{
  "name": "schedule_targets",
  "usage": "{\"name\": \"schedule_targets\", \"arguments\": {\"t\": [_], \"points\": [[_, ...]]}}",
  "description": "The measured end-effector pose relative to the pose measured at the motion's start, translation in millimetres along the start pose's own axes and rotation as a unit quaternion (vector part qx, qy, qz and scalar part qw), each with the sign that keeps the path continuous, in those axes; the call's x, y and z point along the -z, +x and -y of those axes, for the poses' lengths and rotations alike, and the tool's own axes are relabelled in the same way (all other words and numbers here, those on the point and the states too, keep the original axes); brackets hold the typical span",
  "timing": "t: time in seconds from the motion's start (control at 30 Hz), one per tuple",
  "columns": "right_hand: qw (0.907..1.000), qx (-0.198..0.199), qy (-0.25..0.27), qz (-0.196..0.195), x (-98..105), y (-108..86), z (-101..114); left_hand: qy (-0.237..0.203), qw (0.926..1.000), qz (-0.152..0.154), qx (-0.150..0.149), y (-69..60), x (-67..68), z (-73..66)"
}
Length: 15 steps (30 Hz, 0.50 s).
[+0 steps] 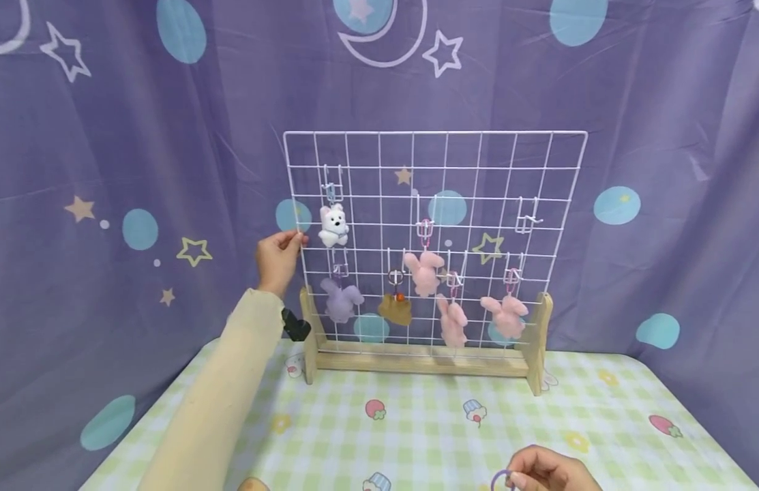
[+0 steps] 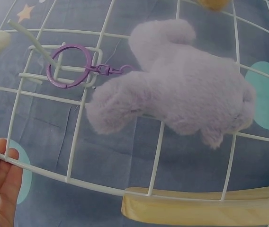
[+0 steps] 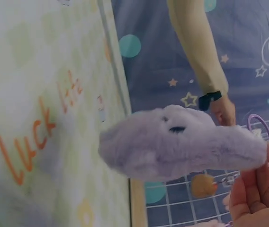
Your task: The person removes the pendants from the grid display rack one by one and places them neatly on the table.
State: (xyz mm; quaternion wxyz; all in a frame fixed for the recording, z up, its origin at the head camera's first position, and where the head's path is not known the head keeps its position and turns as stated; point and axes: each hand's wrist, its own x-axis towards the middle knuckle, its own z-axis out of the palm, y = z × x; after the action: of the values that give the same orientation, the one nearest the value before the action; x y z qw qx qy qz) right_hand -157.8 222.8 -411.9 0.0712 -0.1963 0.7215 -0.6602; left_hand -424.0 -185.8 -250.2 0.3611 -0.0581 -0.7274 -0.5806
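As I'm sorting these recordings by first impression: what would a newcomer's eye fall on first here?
Probably the white wire rack on the green-checked tablecloth, hung with plush toys and gripped at its left edge by the left hand. Then the lilac plush in the right hand, large across the middle of the right wrist view.

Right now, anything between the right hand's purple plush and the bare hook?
Nothing visible covers the bare hook, but a pink plush hangs just below; the held purple plush might brush it rising.
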Motion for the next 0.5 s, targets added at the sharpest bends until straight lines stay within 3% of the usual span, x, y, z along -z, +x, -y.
{"name": "schedule_targets", "arguments": {"t": [0.17, 0.37, 0.5], "points": [[0.9969, 0.006, -0.067, -0.041, -1, 7.2, -6, -0.002, 1.0, -0.002, -0.002, 1.1, 0.6, -1.5], [0.9929, -0.01, -0.088, -0.08, 3, 16.9, -16, -0.009, 0.9999, 0.0, 0.006, -0.3, 0.2, -0.6], [0.9904, 0.015, -0.102, -0.092, 8, 22.4, -21, -0.007, 1.0, 0.0, 0.003, -0.4, 0.5, 0.2]]}}
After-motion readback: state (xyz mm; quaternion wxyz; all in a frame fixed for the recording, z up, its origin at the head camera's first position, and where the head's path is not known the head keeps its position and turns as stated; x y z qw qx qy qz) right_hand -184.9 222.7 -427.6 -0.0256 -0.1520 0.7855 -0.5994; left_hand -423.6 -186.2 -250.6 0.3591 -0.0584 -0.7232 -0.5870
